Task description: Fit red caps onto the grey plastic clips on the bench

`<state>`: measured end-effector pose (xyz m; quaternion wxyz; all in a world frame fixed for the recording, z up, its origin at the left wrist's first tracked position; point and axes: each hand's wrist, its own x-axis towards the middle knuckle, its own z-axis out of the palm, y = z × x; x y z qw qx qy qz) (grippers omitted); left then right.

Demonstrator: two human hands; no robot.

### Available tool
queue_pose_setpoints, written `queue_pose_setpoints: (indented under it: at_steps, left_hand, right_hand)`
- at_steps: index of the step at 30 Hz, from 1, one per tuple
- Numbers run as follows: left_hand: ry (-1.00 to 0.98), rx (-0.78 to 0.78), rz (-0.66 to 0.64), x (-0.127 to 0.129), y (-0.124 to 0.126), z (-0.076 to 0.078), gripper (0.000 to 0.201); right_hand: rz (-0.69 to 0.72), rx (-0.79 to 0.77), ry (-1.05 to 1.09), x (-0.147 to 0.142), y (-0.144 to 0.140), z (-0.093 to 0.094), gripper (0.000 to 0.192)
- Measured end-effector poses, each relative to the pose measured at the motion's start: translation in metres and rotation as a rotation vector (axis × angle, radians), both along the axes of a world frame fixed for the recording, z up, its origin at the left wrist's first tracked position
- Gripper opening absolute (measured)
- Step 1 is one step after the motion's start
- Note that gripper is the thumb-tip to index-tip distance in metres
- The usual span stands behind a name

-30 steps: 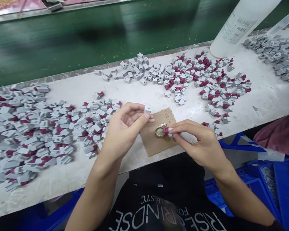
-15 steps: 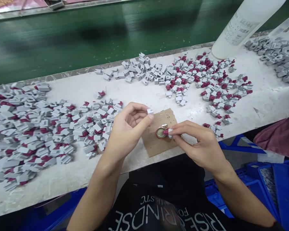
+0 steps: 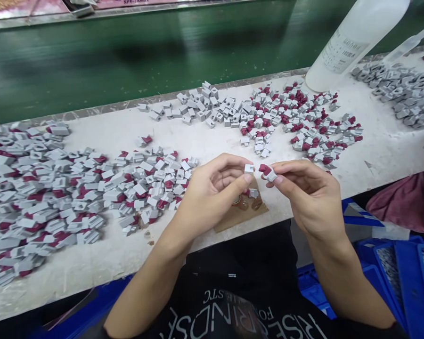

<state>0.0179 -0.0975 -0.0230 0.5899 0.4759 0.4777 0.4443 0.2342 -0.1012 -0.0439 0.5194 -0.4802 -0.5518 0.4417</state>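
Two parts in the air, one per hand, near each other but not touching (12 = away from the wearer). Left hand (image 3: 219, 193): thumb and finger pinched on a grey block (image 3: 249, 168). Right hand (image 3: 309, 197): fingertips clamped on the grey end of a maroon-and-grey piece (image 3: 266, 172), which sat at 3 o'clock from the block. Its long axis ran roughly 10 to 4, maroon end at 10, facing the block side. Right hand was the nearer one, since it had the piece.

Cardboard (image 3: 229, 221) lay at 6 o'clock below both. On it, a small round dish (image 3: 237, 201), mostly behind the left hand; couldn't tell contents. Another maroon-and-grey part (image 3: 253, 193) was just beside it.

Containers: white bottle (image 3: 353, 47) at 1 o'clock from the right hand, leaning in view, fill level not readable. Blue crates (image 3: 404, 273) at 4 o'clock, small grey bits inside.
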Motion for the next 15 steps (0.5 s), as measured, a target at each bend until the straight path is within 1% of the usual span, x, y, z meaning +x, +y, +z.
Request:
queue_pose_setpoints:
  at_steps: [6, 9, 11, 15]
  left_hand:
    - [-0.026, -0.032, -0.045, 0.0038, 0.0003, -0.0016, 0.019]
    - [-0.052, -0.017, -0.06, 0.0046, 0.0007, -0.0022, 0.017]
    - [-0.045, -0.01, -0.066, 0.0049, 0.001, -0.0024, 0.017]
    - [-0.007, 0.007, -0.084, 0.0041, -0.0006, -0.0021, 0.014]
  right_hand:
    - [0.024, -0.007, 0.052, -0.0005, -0.0018, 0.0012, 0.008]
    - [0.016, -0.027, 0.04, -0.0022, -0.002, 0.0028, 0.005]
    - [0.014, -0.046, 0.014, -0.0027, -0.0023, 0.0045, 0.008]
    - [0.077, -0.042, -0.015, -0.0009, -0.0032, 0.0084, 0.012]
